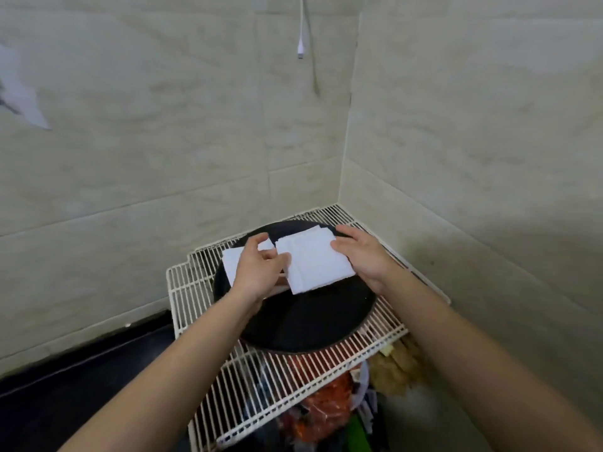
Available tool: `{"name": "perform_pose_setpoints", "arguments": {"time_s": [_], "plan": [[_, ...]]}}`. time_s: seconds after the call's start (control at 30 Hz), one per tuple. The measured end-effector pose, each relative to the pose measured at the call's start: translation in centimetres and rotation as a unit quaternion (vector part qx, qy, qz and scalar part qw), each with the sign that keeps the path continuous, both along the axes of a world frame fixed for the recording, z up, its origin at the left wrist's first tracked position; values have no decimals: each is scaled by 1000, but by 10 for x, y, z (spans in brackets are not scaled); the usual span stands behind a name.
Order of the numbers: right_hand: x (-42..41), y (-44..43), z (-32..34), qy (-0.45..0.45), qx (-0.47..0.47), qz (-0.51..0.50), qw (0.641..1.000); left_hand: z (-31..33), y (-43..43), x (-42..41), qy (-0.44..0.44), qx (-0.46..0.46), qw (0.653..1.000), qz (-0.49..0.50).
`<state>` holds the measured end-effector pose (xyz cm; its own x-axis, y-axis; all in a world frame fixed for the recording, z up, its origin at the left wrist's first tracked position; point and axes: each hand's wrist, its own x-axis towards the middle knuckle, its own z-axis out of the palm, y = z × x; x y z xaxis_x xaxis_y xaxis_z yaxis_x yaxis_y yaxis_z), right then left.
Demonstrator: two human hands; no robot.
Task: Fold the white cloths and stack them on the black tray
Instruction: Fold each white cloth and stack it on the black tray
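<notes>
A round black tray (326, 324) with a low rim and a matte face sits on a white wire rack (261, 396) pushed into the corner of two pale, glossy tiled walls (163, 141). Just over the far half of the tray the person holds a folded cloth (315, 264): soft white fabric, layered, nearly square, its edges slightly stepped at the far corner. It lies about flat, turned a little clockwise, its slightly longer side running from the far rim towards the person, near corner pointing down at the middle of the tray.

The left hand (257, 270) has its fingers curled in, the tips pinching the cloth's left edge. The right hand (362, 256) grips the opposite edge, fingers bent against it and the thumb up at the far corner. A second cloth (230, 264), also white and folded, lies on the tray's left rim, partly under the left hand. A thin white cable (301, 34) hangs down the wall
</notes>
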<state>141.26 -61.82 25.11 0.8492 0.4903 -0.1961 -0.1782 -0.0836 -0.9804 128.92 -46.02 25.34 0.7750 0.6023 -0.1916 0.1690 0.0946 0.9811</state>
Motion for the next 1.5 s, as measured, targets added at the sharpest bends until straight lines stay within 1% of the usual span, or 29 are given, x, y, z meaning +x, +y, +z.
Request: {"name": "perform_pose_setpoints", "arguments": {"time_s": [0.17,0.33,0.5,0.6,0.8,0.93,1.07,1.13,1.17,1.2,1.23,1.3,1.33,1.37,1.4,1.43,1.47,1.5], "plan": [[64,24,-10,-13,-50,31,998,-8,10,55,15,0,998,54],[91,38,-25,-18,-76,55,995,-22,17,72,53,13,996,72],[97,42,-39,-35,-114,87,989,-40,19,79,94,43,990,92],[100,43,-45,-42,-127,89,987,-48,20,83,103,68,987,99],[106,49,-52,-56,-97,72,991,-52,24,88,88,98,982,137],[105,51,-57,-68,-116,78,988,-54,24,87,112,123,977,133],[103,50,-60,-74,-145,76,984,-52,22,87,133,120,976,123],[102,48,-53,-106,-169,70,977,-43,25,83,133,93,981,105],[103,47,-48,-147,-194,64,968,-37,27,80,132,87,983,90],[104,47,-41,-201,-220,55,953,-30,31,76,132,102,983,77],[104,47,-34,-252,-234,43,938,-20,34,70,134,138,979,67],[99,54,-17,-332,-219,24,917,0,45,51,136,245,957,77],[96,58,-9,-370,-207,16,905,8,49,42,134,305,939,84],[89,65,-3,-413,-197,17,889,16,54,27,133,373,913,98],[79,74,3,-453,-192,26,870,20,60,10,136,445,878,115],[67,85,7,-488,-185,41,852,25,65,-9,151,513,834,137],[53,96,11,-513,-178,62,837,26,72,-28,169,567,790,160],[35,112,10,-532,-170,91,824,25,80,-55,193,603,753,180]]}}
